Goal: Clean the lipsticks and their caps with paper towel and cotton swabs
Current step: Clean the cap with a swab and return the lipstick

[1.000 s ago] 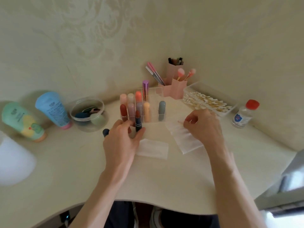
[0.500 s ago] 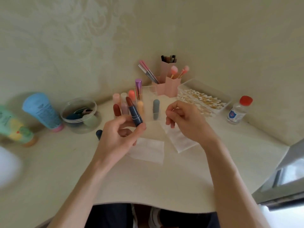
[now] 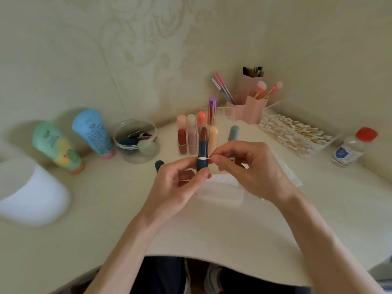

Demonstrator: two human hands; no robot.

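The navy lipstick (image 3: pixel 202 148) is held upright in the air above the middle of the tabletop (image 3: pixel 106 209). Its long axis runs straight up, and the brown-red bullet is wound out at the top. The left hand (image 3: pixel 180 183) grips it from below, with thumb and fingers clamped round the base of the tube. The right hand (image 3: pixel 252 168) sits just to the right at much the same height. Its thumb and forefinger are pinched on the stick of a cotton swab (image 3: pixel 203 158), and its other fingers are curled loosely beneath. The swab lies level, crosswise to the tube. Its white tip touches the front of the tube just above the left fingertips, at what looks like a seam in the casing. The work therefore lies leftward from the right fingers, and I judge a wiping stroke would run round the tube rather than along it. The navy cap (image 3: pixel 159 165) rests on the tabletop just left of the left hand, touched by neither hand. A paper towel (image 3: pixel 220 193) lies flat beneath both hands. More lipsticks stand in a clear organiser (image 3: pixel 222 115) toward the back edge.
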